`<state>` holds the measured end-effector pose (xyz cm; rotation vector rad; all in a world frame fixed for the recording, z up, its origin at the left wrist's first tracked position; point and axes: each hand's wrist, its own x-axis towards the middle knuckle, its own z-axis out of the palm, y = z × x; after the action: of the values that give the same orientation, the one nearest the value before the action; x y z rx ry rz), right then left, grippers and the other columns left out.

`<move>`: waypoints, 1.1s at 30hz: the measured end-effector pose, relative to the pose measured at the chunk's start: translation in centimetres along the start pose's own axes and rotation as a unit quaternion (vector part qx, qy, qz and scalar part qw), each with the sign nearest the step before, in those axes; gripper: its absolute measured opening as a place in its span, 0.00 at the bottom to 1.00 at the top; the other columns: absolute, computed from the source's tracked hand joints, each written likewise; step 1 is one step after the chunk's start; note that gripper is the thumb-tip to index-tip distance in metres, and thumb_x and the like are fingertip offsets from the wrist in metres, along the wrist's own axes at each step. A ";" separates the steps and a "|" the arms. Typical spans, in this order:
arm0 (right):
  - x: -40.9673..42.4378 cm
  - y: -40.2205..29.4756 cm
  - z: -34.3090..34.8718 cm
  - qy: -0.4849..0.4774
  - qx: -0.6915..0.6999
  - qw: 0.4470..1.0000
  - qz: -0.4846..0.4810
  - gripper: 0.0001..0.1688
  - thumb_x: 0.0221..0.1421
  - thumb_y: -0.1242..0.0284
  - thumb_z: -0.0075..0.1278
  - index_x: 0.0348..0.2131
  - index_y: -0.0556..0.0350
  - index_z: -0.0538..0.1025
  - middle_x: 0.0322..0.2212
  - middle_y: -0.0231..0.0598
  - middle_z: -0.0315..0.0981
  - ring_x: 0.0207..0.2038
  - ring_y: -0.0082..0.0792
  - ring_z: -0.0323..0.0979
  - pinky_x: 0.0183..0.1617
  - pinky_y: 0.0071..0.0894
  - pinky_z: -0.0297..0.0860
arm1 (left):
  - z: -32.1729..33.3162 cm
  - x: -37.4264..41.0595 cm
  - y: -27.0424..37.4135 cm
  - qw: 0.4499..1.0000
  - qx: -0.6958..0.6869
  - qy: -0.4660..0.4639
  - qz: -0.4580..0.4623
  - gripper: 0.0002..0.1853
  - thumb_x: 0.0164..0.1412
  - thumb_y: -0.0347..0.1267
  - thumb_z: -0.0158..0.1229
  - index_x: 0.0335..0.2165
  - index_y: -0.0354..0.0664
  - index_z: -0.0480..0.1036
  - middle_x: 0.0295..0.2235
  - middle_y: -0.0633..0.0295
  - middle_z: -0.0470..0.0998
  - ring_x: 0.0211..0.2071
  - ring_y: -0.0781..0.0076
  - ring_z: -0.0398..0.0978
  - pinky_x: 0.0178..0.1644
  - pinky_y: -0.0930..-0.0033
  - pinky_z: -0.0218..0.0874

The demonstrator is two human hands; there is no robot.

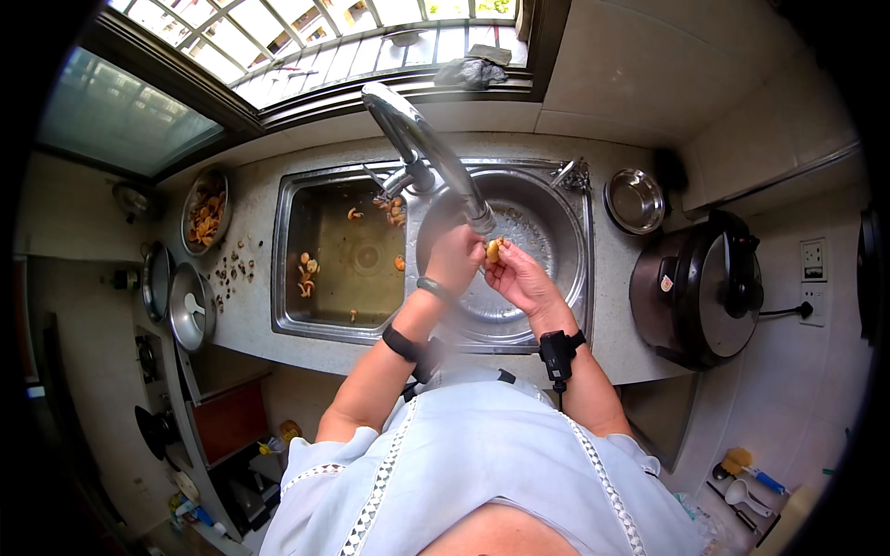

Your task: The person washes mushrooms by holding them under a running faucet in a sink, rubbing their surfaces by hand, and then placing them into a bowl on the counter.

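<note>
Over the round steel basin (pixel 553 306), my right hand (pixel 521 278) grips a small yellow-orange mushroom (pixel 493 251) between thumb and fingers. My left hand (pixel 455 257) is blurred, its fingertips at the mushroom's left side; whether they grip it I cannot tell. Just above both hands is the spout of a chrome faucet (pixel 480 212). Small dark bits lie on the basin's floor. In the rectangular sink (pixel 348 292) to the left, several orange mushrooms (pixel 306 274) lie in cloudy water, some at its left wall and a cluster (pixel 396 210) in its upper right corner.
A metal bowl of orange mushroom pieces (pixel 206 217) stands at the counter's left, with dark scraps (pixel 233 271) beside it and metal bowls (pixel 189 306) nearer me. On the right are stacked steel bowls (pixel 634 201) and an electric pressure cooker (pixel 695 292). A barred window is ahead.
</note>
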<state>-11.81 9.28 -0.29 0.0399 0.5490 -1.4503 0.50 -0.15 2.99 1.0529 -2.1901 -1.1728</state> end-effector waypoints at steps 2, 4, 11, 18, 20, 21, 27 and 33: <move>-0.2 -0.1 -0.2 0.004 0.006 1.000 -0.012 0.08 0.56 0.71 0.45 0.36 0.52 0.70 0.31 0.32 0.70 0.33 0.26 0.69 0.38 0.25 0.67 | 0.8 0.1 -1.1 0.996 0.056 0.055 0.048 0.08 0.48 0.27 0.52 0.31 0.35 0.70 0.30 0.51 0.73 0.30 0.55 0.72 0.35 0.64 0.63; -0.5 -0.4 -0.2 0.010 0.020 1.000 -0.016 0.07 0.56 0.71 0.45 0.36 0.52 0.71 0.31 0.33 0.70 0.33 0.27 0.69 0.38 0.26 0.67 | 0.9 0.1 -1.3 0.987 0.084 0.085 0.107 0.08 0.48 0.26 0.53 0.31 0.35 0.70 0.32 0.51 0.73 0.31 0.54 0.71 0.36 0.63 0.63; -0.5 -0.7 -1.0 0.019 0.059 0.998 0.012 0.08 0.55 0.71 0.47 0.37 0.49 0.71 0.31 0.27 0.71 0.33 0.23 0.69 0.37 0.23 0.66 | 0.1 -0.1 -0.3 0.986 -0.136 -0.098 -0.007 0.13 0.52 0.27 0.52 0.38 0.35 0.69 0.33 0.58 0.73 0.34 0.66 0.72 0.39 0.70 0.63; 0.1 -0.5 -0.6 0.003 0.050 0.998 0.028 0.10 0.55 0.71 0.47 0.39 0.48 0.69 0.32 0.26 0.71 0.33 0.20 0.69 0.35 0.21 0.65 | 0.0 0.2 0.1 0.931 -0.323 -0.139 -0.101 0.11 0.54 0.28 0.51 0.37 0.35 0.72 0.29 0.64 0.75 0.29 0.79 0.70 0.34 0.77 0.62; 0.0 -0.6 -0.8 -0.003 0.042 0.999 0.009 0.12 0.56 0.70 0.46 0.41 0.51 0.68 0.34 0.30 0.70 0.33 0.23 0.68 0.37 0.21 0.66 | -0.5 0.5 -0.1 0.930 -0.313 -0.165 -0.101 0.12 0.56 0.27 0.48 0.37 0.30 0.70 0.31 0.60 0.74 0.30 0.78 0.71 0.35 0.77 0.64; -0.1 -0.7 -0.8 -0.006 0.037 0.999 0.000 0.13 0.56 0.70 0.45 0.42 0.53 0.67 0.34 0.32 0.69 0.34 0.25 0.68 0.38 0.22 0.67 | -0.6 0.6 -0.1 0.929 -0.309 -0.178 -0.101 0.12 0.57 0.26 0.47 0.38 0.28 0.68 0.32 0.58 0.74 0.31 0.77 0.72 0.35 0.78 0.65; -0.1 -1.0 -1.1 -0.007 0.018 1.000 0.005 0.12 0.55 0.71 0.47 0.40 0.50 0.67 0.34 0.30 0.70 0.34 0.23 0.69 0.36 0.22 0.66 | -0.6 0.6 0.0 0.896 -0.377 -0.207 -0.108 0.13 0.56 0.25 0.45 0.39 0.29 0.68 0.34 0.59 0.73 0.32 0.78 0.71 0.37 0.78 0.64; 0.0 -1.0 -1.2 0.001 -0.002 1.000 -0.003 0.13 0.56 0.73 0.44 0.42 0.55 0.66 0.34 0.36 0.69 0.36 0.29 0.69 0.41 0.25 0.68 | -0.8 0.5 0.0 0.895 -0.373 -0.212 -0.122 0.14 0.56 0.25 0.46 0.41 0.30 0.67 0.34 0.59 0.73 0.33 0.77 0.71 0.38 0.77 0.64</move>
<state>-13.12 9.58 -1.06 0.0376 0.5539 -1.4546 0.80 -0.95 3.43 0.7770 -1.6099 -2.2872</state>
